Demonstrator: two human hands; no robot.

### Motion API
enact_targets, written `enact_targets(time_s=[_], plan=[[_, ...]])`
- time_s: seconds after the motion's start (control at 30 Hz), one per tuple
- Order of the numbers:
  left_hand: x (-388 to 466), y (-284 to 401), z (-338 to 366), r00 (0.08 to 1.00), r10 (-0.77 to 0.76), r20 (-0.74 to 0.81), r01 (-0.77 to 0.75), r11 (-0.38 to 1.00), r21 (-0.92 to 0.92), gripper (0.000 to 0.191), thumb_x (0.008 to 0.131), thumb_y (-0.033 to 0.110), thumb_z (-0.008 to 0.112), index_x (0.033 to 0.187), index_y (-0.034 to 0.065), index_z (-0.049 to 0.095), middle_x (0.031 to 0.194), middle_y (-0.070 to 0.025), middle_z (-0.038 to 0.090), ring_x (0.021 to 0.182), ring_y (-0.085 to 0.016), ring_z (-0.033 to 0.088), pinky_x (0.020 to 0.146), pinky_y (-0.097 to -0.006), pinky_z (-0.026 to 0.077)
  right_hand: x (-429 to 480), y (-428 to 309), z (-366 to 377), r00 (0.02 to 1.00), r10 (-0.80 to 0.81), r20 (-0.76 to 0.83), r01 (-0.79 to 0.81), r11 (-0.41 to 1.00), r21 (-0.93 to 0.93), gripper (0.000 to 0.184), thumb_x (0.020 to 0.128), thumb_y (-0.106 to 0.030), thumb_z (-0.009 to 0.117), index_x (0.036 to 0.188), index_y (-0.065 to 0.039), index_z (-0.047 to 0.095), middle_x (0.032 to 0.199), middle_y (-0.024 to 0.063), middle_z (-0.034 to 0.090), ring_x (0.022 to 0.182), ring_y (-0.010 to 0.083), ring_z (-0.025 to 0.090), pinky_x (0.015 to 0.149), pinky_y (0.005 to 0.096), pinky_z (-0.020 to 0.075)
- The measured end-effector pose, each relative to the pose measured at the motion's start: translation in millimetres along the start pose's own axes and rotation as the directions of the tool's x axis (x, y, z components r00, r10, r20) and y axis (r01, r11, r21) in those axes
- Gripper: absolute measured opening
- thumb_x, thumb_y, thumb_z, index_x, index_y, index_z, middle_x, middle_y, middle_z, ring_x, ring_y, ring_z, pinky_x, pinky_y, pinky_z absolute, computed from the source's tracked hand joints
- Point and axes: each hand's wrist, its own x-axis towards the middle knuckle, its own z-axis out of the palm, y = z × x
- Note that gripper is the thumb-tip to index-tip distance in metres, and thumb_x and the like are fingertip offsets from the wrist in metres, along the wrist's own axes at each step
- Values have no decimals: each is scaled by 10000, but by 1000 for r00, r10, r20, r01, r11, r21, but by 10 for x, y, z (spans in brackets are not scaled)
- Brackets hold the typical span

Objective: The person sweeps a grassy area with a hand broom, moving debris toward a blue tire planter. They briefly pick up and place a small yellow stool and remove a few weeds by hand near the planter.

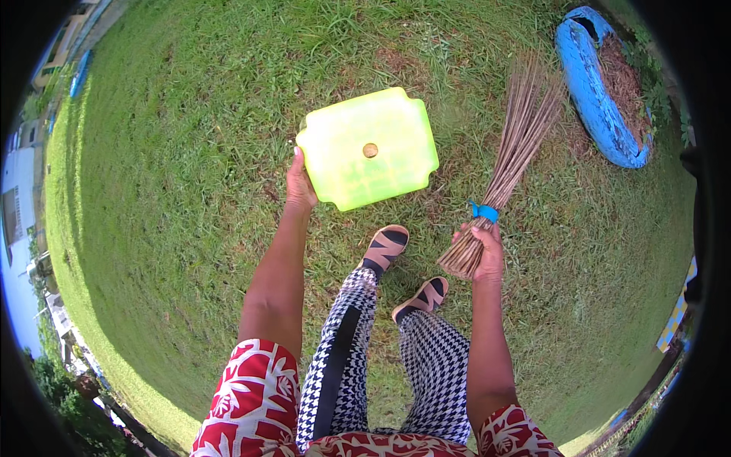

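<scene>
My left hand grips the left edge of a bright yellow-green plastic panel, shaped like a stool seat. Its corners are notched and a small round brown spot, perhaps a hole, sits at its middle. Whatever lies under the panel is hidden. In my right hand is a broom of thin brown sticks, held near its butt end, just below a blue binding strap. The broom's loose tips point up and to the right over the grass, towards a blue-painted tyre.
Short grass with dry clippings spreads all around. At the upper right, the blue-painted tyre encloses dry brown matter, with leafy plants beside it. My sandalled feet stand below the panel. Buildings line the far left rim.
</scene>
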Motion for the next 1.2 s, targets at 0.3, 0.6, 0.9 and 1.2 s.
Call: enact_targets(time_s=[0.3, 0.6, 0.9, 1.2], plan=[[340, -147, -1191, 857, 275, -435, -410, 876, -254, 699, 836, 608, 402, 1279, 68, 367, 1260, -120, 455, 1139, -287, 459, 955, -439, 391, 340, 582, 869, 937, 169, 307, -148, 985, -89, 283, 794, -119, 598, 1010, -56, 427, 785, 112, 585, 625, 220, 617, 535, 347, 555], [825, -628, -1146, 883, 51, -467, -198, 942, -270, 622, 850, 491, 483, 1252, 30, 368, 1207, -148, 496, 1082, -277, 502, 909, -416, 406, 396, 666, 934, 952, 259, 166, -180, 907, -382, 264, 732, -17, 534, 990, -33, 479, 818, 141, 605, 691, 277, 628, 595, 381, 550], [-308, -557, -867, 767, 242, -594, 410, 528, 744, 799, 730, 312, 642, 1323, -44, 241, 1199, -268, 482, 1116, -364, 481, 942, -387, 377, -373, 312, 1181, 950, 250, 184, -247, 968, -42, 251, 809, -229, 573, 875, 12, 547, 736, 117, 585, 635, 222, 585, 608, 325, 514], [-1171, 65, -313, 850, 221, -478, 343, 457, 821, 787, 733, 334, 653, 1326, -9, 265, 1205, -263, 480, 1105, -351, 493, 944, -379, 372, -956, -371, 444, 891, 307, 334, -438, 777, 453, 311, 832, -290, 536, 915, 9, 527, 792, 129, 586, 697, 236, 594, 630, 363, 512]])
